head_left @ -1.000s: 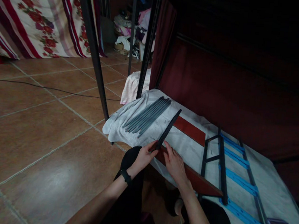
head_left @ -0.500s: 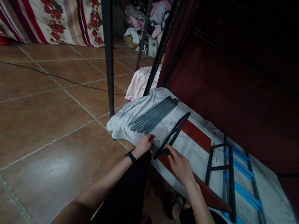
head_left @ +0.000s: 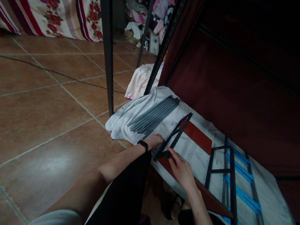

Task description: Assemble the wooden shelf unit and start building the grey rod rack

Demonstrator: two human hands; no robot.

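Note:
My right hand (head_left: 181, 167) pinches the lower end of a black metal frame (head_left: 177, 134), which leans up over a reddish-brown board (head_left: 197, 136). Just left of that frame, my left hand (head_left: 155, 141), with a dark band at its wrist, reaches down to the white cloth (head_left: 124, 129). Its fingers are curled, and whatever they hold is hidden. Beyond it lies a row of grey metal rods (head_left: 155, 115). A few tiny pieces, too small to name, rest on the cloth between rods and frame.
A second black frame (head_left: 222, 171) and blue slats with grey rods (head_left: 246, 196) lie to the right. Another brown board (head_left: 210, 200) runs along the near edge. Dark uprights (head_left: 109, 54) rise at the far left corner; a cable (head_left: 57, 72) crosses the tiled floor.
My left hand has moved right and forward along the cloth, closer to the black frame. The right hand stays at the frame's lower end. The view has shifted slightly.

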